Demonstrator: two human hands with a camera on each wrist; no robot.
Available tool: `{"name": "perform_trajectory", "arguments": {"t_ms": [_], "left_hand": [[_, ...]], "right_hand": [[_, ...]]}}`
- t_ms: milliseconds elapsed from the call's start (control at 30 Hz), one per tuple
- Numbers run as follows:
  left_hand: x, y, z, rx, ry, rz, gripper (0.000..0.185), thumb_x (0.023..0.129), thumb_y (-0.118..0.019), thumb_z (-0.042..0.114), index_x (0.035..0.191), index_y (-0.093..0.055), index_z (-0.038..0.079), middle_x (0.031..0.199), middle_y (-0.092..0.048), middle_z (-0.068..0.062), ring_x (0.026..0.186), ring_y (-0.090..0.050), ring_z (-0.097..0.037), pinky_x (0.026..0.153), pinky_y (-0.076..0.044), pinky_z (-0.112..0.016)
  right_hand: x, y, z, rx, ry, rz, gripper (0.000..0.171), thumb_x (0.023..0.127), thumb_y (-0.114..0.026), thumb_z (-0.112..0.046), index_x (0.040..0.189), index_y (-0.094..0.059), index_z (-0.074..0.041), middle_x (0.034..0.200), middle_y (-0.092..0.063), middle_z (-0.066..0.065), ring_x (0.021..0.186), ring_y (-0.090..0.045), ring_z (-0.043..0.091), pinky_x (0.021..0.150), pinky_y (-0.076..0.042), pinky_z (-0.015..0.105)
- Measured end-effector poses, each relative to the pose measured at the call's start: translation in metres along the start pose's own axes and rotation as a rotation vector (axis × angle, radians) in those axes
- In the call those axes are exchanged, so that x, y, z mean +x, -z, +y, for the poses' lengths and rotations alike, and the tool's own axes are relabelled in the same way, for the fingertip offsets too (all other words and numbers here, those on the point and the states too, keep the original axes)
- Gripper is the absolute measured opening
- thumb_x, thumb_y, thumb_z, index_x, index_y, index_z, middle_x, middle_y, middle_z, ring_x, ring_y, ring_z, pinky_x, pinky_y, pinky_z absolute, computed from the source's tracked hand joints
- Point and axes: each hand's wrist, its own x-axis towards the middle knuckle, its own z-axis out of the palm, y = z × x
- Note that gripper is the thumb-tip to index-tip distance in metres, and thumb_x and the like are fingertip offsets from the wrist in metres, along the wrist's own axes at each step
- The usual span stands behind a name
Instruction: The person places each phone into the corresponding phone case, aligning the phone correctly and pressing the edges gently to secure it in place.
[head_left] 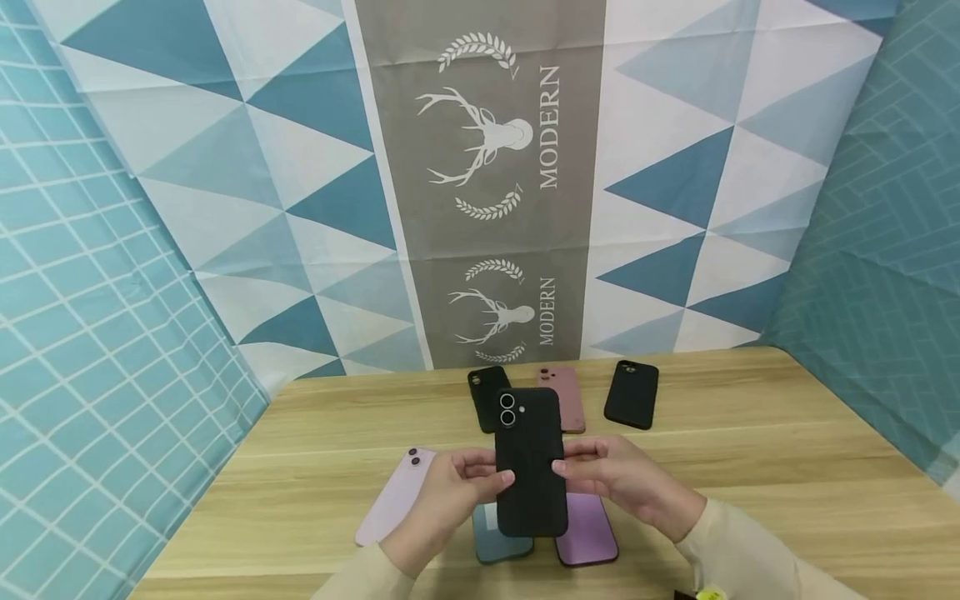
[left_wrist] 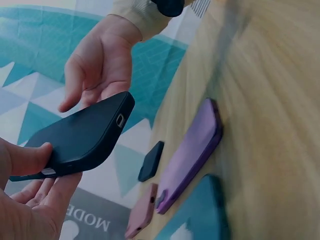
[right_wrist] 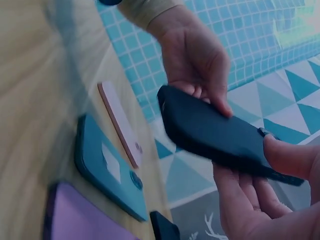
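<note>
A black phone in a black case (head_left: 531,475) is held up over the table, back and twin camera rings toward the head camera. My left hand (head_left: 450,493) pinches its left edge, thumb on the back and fingers underneath. On the opposite edge my right hand (head_left: 624,479) grips it the same way. The left wrist view shows the port cutout on the end of the black phone (left_wrist: 85,132). Below it lie a teal phone (head_left: 501,547), partly covered, and a purple phone (head_left: 588,533). Beside my left hand lies a lilac phone (head_left: 393,498).
Along the back of the wooden table (head_left: 750,467) lie a black phone or case (head_left: 486,390), a pink one (head_left: 567,398) and another black one (head_left: 632,395). A patterned cloth (head_left: 487,233) hangs behind the table, with blue tile-print sheeting (head_left: 90,350) at the left.
</note>
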Motion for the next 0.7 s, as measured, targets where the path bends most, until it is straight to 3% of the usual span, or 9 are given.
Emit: {"name": "perform_trajectory", "arguments": {"t_ms": [167,300,367,500,700], "left_hand": [[0.01,0.014,0.009,0.018,0.012,0.1,0.035,0.085,-0.07,0.008,0.114,-0.062,-0.011,0.091,-0.074,-0.009,0.08,-0.07,-0.009,0.081,-0.059,-0.031],[0.019,0.027,0.014,0.038,0.017,0.198,0.029,0.084,-0.07,0.005,0.109,-0.065,-0.01,0.089,-0.074,-0.01,0.079,-0.07,-0.012,0.08,-0.06,-0.033],[0.025,0.033,0.017,0.038,0.021,0.234,0.026,0.084,-0.07,0.003,0.106,-0.066,-0.01,0.089,-0.075,-0.012,0.079,-0.07,-0.012,0.078,-0.06,-0.033],[0.04,0.049,0.02,0.058,0.039,0.276,0.025,0.084,-0.069,0.003,0.106,-0.067,-0.01,0.094,-0.075,-0.017,0.079,-0.071,-0.014,0.08,-0.06,-0.035],[0.064,0.077,0.03,0.135,0.071,0.308,0.032,0.088,-0.067,0.008,0.116,-0.064,-0.008,0.113,-0.069,-0.022,0.088,-0.072,-0.017,0.094,-0.055,-0.04]], "right_hand": [[0.003,0.015,-0.006,-0.063,0.014,0.006,0.056,0.087,-0.071,-0.02,0.127,-0.052,0.014,0.115,-0.07,0.012,0.099,-0.07,0.014,0.093,-0.055,0.035],[0.007,0.033,-0.009,-0.177,0.028,0.045,0.054,0.085,-0.074,-0.019,0.123,-0.055,0.014,0.109,-0.072,0.009,0.094,-0.07,0.009,0.09,-0.057,0.032],[0.01,0.043,-0.009,-0.253,0.041,0.08,0.052,0.083,-0.075,-0.017,0.122,-0.057,0.013,0.106,-0.073,0.008,0.092,-0.069,0.007,0.087,-0.058,0.029],[0.017,0.064,-0.007,-0.418,0.07,0.182,0.047,0.08,-0.077,-0.01,0.118,-0.06,0.012,0.105,-0.072,0.018,0.087,-0.07,0.008,0.08,-0.059,0.027],[0.033,0.096,0.001,-0.641,0.038,0.341,0.029,0.078,-0.076,-0.002,0.105,-0.069,0.007,0.096,-0.074,0.02,0.081,-0.073,0.017,0.074,-0.06,0.031]]}}
